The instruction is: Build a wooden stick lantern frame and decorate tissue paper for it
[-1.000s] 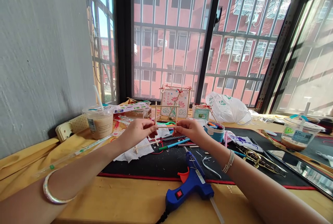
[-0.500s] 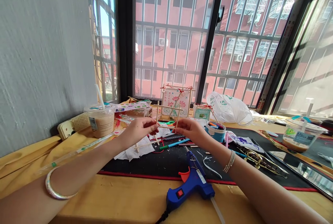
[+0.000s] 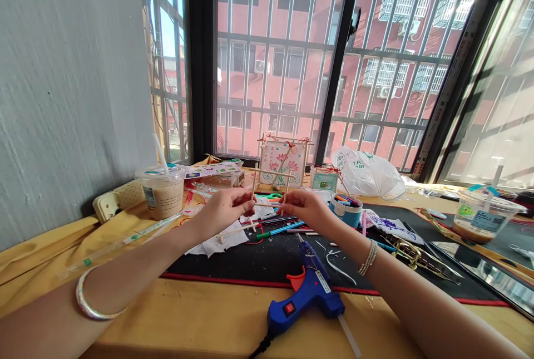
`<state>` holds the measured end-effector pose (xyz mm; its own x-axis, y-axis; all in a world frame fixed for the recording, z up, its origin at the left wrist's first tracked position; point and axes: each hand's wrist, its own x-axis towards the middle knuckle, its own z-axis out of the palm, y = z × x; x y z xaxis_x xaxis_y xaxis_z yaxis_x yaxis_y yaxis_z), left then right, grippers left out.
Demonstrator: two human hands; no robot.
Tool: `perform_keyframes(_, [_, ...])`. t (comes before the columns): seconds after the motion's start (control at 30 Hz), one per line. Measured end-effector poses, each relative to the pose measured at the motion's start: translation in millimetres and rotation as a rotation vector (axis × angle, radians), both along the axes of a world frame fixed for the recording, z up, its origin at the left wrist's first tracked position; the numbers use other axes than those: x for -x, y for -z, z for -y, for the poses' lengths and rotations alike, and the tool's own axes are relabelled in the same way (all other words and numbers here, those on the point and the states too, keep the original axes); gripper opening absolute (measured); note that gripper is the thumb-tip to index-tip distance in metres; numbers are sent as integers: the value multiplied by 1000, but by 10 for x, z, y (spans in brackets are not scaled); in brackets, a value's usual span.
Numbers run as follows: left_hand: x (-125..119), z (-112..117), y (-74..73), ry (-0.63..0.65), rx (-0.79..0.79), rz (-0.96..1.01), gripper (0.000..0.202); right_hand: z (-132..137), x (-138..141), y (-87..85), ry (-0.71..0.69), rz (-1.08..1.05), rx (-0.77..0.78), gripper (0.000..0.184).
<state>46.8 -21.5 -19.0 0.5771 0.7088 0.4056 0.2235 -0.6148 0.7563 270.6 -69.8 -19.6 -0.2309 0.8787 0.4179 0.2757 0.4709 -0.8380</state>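
a wooden stick frame (image 3: pixel 273 172) is held upright between the hands, its lower left corner pinched in the left hand's (image 3: pixel 229 210) fingertips and its lower right corner in the right hand's (image 3: pixel 308 208). on the near side of the right hand, a blue hot glue gun (image 3: pixel 306 288) is laid; right of that hand, a blue pen tub (image 3: pixel 346 216) is placed.

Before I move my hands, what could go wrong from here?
Your left hand and right hand pinch the stick frame low down, so uneven pressure might twist it. The glue gun lies between your forearms, its nozzle pointing towards your hands; it could burn you if hot, though I can't tell. A careless sweep left might tip the drink cup.
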Motion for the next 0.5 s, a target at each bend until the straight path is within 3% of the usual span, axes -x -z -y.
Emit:
perform_keyframes(0.17, [8, 21, -37, 33, 14, -60, 35, 26, -82, -126, 83, -140, -4, 50])
perform_keyframes(0.37, [32, 60, -94, 110, -17, -216, 35, 61, -82, -159, 80, -182, -91, 38])
perform_keyframes(0.5, [75, 57, -160, 90, -65, -306, 40, 87, -19, -155, 101, -160, -96, 33])
